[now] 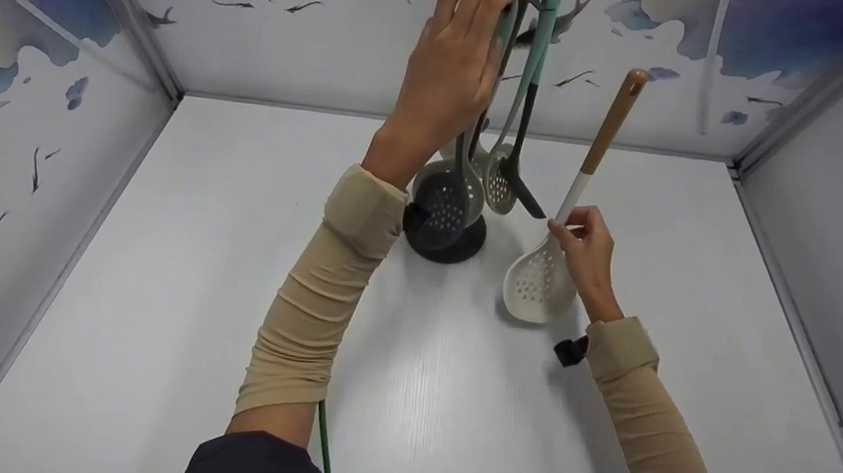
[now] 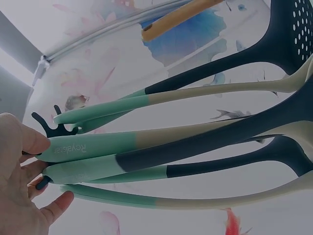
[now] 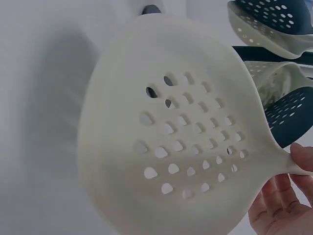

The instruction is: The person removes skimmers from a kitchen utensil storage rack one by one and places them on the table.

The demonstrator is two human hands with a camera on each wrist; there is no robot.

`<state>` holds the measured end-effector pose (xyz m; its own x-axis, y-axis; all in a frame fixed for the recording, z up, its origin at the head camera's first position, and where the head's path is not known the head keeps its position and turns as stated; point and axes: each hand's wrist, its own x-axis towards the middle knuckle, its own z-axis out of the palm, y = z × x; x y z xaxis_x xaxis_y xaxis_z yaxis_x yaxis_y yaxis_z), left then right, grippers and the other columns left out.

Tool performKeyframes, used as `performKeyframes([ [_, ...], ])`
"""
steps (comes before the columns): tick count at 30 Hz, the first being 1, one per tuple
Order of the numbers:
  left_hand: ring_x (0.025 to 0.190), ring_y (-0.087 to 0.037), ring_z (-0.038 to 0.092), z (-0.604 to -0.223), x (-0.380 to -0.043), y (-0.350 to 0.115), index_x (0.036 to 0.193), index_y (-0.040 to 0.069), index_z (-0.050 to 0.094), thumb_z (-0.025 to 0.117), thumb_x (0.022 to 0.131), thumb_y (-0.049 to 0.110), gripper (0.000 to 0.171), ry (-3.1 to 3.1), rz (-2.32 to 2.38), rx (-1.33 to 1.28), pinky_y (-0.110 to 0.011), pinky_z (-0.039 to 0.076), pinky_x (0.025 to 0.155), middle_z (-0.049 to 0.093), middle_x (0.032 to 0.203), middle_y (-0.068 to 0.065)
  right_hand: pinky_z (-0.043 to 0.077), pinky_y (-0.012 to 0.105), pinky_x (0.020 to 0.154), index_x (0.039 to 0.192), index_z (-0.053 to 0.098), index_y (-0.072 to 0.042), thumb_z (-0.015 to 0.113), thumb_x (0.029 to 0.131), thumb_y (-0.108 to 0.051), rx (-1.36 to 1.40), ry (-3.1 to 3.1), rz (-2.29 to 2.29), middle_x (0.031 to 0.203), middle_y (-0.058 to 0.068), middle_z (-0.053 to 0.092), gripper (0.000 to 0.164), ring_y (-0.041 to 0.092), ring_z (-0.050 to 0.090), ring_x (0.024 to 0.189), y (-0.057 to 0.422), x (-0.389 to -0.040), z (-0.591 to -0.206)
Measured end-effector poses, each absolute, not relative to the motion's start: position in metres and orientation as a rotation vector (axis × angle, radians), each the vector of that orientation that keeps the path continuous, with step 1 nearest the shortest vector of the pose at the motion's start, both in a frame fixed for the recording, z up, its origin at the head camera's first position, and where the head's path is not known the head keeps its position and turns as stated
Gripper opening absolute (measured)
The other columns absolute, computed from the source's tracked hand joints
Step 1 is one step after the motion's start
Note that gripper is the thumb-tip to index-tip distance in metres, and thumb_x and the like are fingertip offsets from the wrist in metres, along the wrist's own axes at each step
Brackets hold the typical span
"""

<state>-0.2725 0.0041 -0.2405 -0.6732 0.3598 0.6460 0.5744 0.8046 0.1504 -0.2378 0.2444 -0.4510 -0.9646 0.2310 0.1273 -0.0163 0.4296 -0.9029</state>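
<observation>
My left hand [image 1: 449, 73] grips the top of a utensil stand, among the dark hooks [image 2: 58, 129] and the ends of green handles [image 2: 88, 148]. Several slotted spoons and ladles with dark or beige heads hang there, a dark slotted one [image 1: 440, 208] in front. In the right hand [image 1: 592, 254], thumb and fingers pinch the neck of a cream skimmer [image 1: 538, 285] with a white and wood-coloured handle [image 1: 615, 120]. Its perforated head [image 3: 195, 63] points down, the handle slants up to the right. The left fingertips are partly hidden in the head view.
The stand's round black base [image 1: 465, 249] rests on the white table [image 1: 197, 309]. Printed panels [image 1: 285, 53] wall in the back and both sides. A green cable [image 1: 325, 447] hangs beside the left arm. The skimmer is right of the hanging utensils.
</observation>
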Motion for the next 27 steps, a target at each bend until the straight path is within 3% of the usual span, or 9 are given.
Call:
performKeyframes([
  [8,0.14,-0.019,0.018,-0.24,-0.272,0.005,0.142,0.015,0.033,0.024,0.1,0.019,0.043,-2.378,-0.457,-0.682,-0.023,0.027,0.109,0.031,0.149,0.0,0.041,0.022,0.075,0.118,0.049,-0.002,0.057,0.092,-0.018,-0.328,-2.613,1.534,0.11,0.011,0.054,0.032,0.014,0.048,0.09,0.251,-0.242,-0.479],
  [16,0.14,-0.02,0.018,-0.242,-0.271,0.006,0.141,0.013,0.034,0.025,0.1,0.019,0.043,-2.381,-0.462,-0.682,-0.02,0.022,0.111,0.031,0.15,-0.002,0.043,0.031,0.09,0.135,0.04,0.001,0.052,0.093,-0.013,-0.442,-2.756,1.591,0.125,0.018,0.05,0.046,0.025,0.048,0.11,0.258,-0.247,-0.503],
  [22,0.14,-0.021,0.019,-0.242,-0.271,0.006,0.141,0.012,0.034,0.025,0.1,0.019,0.042,-2.374,-0.467,-0.686,-0.02,0.021,0.112,0.031,0.15,-0.003,0.035,0.044,0.105,0.148,0.019,-0.004,0.054,0.09,-0.006,-0.247,-3.054,1.541,0.133,0.021,0.039,0.068,0.032,0.041,0.121,0.26,-0.248,-0.507],
  [27,0.14,-0.021,0.018,-0.241,-0.27,0.007,0.142,0.013,0.033,0.025,0.1,0.02,0.043,-2.381,-0.462,-0.682,-0.023,0.026,0.109,0.031,0.149,-0.002,0.033,0.048,0.106,0.147,0.02,-0.002,0.05,0.088,0.0,-0.018,-3.195,1.375,0.136,0.023,0.031,0.067,0.035,0.039,0.122,0.263,-0.244,-0.504],
])
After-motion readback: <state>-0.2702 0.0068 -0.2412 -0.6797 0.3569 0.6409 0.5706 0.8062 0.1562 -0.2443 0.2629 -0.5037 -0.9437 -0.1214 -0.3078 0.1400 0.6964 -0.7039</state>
